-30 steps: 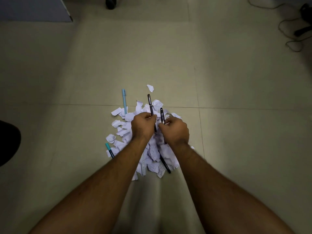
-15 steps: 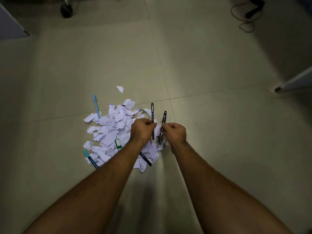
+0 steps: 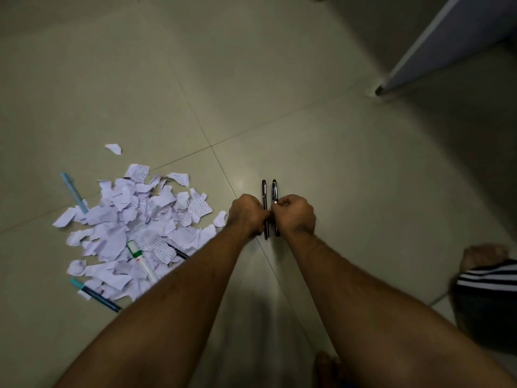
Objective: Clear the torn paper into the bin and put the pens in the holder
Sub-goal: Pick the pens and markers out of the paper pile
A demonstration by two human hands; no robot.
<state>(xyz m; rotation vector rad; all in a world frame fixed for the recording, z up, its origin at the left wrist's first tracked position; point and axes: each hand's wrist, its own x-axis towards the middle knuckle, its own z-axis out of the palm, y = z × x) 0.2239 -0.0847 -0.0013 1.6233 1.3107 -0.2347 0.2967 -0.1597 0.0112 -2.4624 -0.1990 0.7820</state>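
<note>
A: What are the hands gripping?
B: The left hand (image 3: 246, 214) is curling around one dark pen (image 3: 264, 196); the right hand (image 3: 293, 215) is pinching another dark pen (image 3: 274, 191), both upright, side by side.
A: And left of them?
B: Four more pens are lying in the torn paper (image 3: 134, 219), partly buried.

Got a dark pen in my left hand (image 3: 246, 214) and another in my right hand (image 3: 293, 215), torn paper (image 3: 134, 219) piled off to the left.

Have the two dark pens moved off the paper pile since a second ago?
Yes. The two dark pens are gripped in the hands, clear to the right of the paper pile.
</note>
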